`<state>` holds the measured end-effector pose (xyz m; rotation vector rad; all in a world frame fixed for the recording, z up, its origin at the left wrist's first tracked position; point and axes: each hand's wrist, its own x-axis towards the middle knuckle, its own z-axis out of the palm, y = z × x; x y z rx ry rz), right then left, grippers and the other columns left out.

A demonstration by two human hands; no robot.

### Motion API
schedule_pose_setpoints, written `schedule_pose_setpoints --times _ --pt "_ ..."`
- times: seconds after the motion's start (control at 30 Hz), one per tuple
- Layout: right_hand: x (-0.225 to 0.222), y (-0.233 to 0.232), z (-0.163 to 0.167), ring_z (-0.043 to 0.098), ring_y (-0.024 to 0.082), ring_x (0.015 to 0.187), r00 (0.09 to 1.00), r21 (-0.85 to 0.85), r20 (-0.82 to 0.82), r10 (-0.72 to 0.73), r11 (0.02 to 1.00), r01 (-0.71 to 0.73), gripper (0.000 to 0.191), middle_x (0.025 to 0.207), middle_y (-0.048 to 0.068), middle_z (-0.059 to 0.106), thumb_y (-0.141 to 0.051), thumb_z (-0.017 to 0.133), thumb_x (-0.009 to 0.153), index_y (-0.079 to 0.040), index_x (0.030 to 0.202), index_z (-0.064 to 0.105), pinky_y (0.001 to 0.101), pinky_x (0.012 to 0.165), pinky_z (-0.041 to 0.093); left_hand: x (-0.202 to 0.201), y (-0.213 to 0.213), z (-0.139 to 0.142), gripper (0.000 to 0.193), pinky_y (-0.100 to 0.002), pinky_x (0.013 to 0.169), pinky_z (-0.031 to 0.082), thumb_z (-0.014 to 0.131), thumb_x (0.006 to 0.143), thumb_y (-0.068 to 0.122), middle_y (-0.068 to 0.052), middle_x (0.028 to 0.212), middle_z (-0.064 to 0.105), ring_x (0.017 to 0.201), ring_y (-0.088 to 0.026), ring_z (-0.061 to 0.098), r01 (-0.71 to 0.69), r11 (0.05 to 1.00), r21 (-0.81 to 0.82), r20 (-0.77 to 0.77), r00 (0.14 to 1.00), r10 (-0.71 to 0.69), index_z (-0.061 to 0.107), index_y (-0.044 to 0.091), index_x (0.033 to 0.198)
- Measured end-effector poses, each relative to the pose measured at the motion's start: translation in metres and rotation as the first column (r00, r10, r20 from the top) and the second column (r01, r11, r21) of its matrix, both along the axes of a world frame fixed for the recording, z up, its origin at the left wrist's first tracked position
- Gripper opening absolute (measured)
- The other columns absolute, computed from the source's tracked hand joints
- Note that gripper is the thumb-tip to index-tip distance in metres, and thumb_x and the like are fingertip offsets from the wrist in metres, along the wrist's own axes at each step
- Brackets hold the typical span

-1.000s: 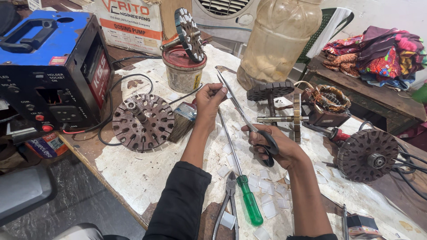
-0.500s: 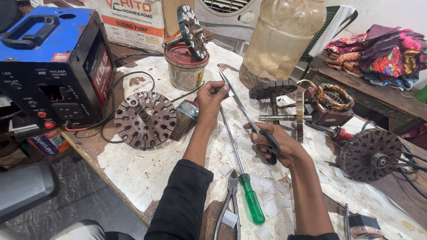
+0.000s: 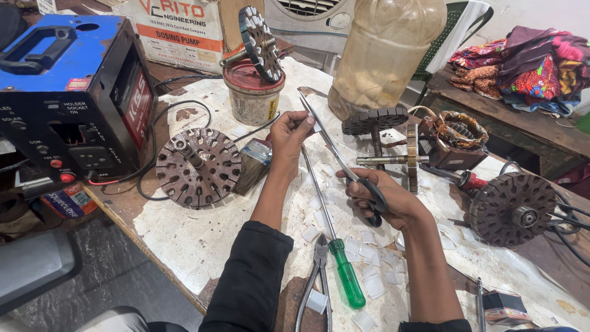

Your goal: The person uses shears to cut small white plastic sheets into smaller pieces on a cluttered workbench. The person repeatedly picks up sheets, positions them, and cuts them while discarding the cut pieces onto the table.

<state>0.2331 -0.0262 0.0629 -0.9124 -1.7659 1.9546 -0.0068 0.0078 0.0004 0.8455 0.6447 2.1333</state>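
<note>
**A:** ok what's on the counter [image 3: 203, 246] here? start with the packaging

**B:** back left there's a cardboard box [image 3: 178, 31], white front panel with red and dark lettering; in front of it a blue and black machine [image 3: 67, 98] with a carry handle, small white labels by its sockets and a red-lettered plate on the side; tucked under that, at the counter edge, a flat packet [image 3: 61, 200] with a red and blue label

**A:** and the hands?

**B:** right hand [image 3: 384, 200] has its grip closed through the handles of a pair of scissors [image 3: 344, 163]; blades point up and away, parted only a little at the tips; left hand [image 3: 289, 132] is pinching a small pale strip [image 3: 305, 123] between thumb and fingers, right at the blade tips; can't tell if the blades actually touch it

**A:** containers?

**B:** a small tin [image 3: 251, 92] with a reddish lid, a finned rotor [image 3: 258, 34] propped on top; contents hidden; just right of it a big cloudy plastic jar [image 3: 384, 52], looks yellowish inside, can't tell what's in it

**A:** anything else close by?

**B:** green-handled screwdriver [image 3: 335, 246] and pliers [image 3: 316, 276] lying between the forearms; white cut squares [image 3: 362, 246] scattered around them; a brush [image 3: 255, 166] just left of the left wrist
</note>
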Motion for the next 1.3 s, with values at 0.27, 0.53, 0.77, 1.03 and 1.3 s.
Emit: schedule_pose_setpoints --times 0.27,0.53,0.77,1.03,1.3 --pt "0.003 -0.003 0.003 0.048 0.008 0.058 0.998 -0.066 -0.057 -0.034 0.997 0.03 0.073 0.08 0.0 0.053 -0.031 0.085 0.078 0.003 0.134 0.052 0.0239 0.043 0.039 0.003 -0.002 0.001 0.019 -0.028 0.084 0.059 0.076 0.091 0.003 -0.006 0.094 0.07 0.085 -0.01 0.067 0.064 0.998 0.013 -0.045 0.997 -0.063 0.066 -0.002 0.106" --pt "-0.004 -0.005 0.004 0.044 0.005 0.055 0.999 0.022 -0.02 -0.027 0.999 0.027 0.069 0.072 -0.004 0.048 -0.034 0.082 0.08 0.0 0.135 0.059 0.0222 0.041 0.037 0.0 -0.001 0.002 0.022 -0.029 0.082 0.061 0.077 0.089 0.004 -0.008 0.094 0.07 0.083 -0.011 0.068 0.066 0.998 0.001 0.007 0.998 -0.066 0.066 -0.002 0.107" --pt "-0.005 -0.007 0.002 0.042 0.005 0.053 0.996 -0.002 -0.035 -0.079 0.997 0.079 0.064 0.07 -0.006 0.048 -0.029 0.084 0.078 0.0 0.132 0.062 0.0216 0.04 0.032 0.0 0.0 0.002 0.022 -0.029 0.082 0.062 0.076 0.089 0.002 -0.009 0.094 0.071 0.083 -0.013 0.069 0.052 0.999 -0.005 0.016 0.999 -0.052 0.065 -0.004 0.107" --pt "-0.006 -0.008 0.003 0.04 0.005 0.052 0.992 0.015 -0.004 -0.128 0.992 0.128 0.062 0.07 -0.007 0.048 -0.025 0.084 0.077 -0.003 0.131 0.065 0.0216 0.04 0.03 0.002 0.0 0.003 0.022 -0.028 0.082 0.061 0.076 0.09 0.003 -0.009 0.094 0.071 0.084 -0.012 0.068 0.016 1.0 0.003 -0.009 1.0 -0.016 0.066 -0.004 0.108" --pt "-0.009 -0.009 0.003 0.04 0.004 0.053 0.992 0.007 -0.01 -0.122 0.992 0.122 0.062 0.07 -0.008 0.046 -0.026 0.084 0.077 -0.005 0.132 0.065 0.0214 0.042 0.031 0.002 0.0 0.004 0.018 -0.027 0.081 0.061 0.071 0.096 0.01 -0.005 0.093 0.07 0.082 -0.011 0.068 0.026 1.0 -0.007 0.081 0.996 -0.025 0.068 -0.004 0.106"
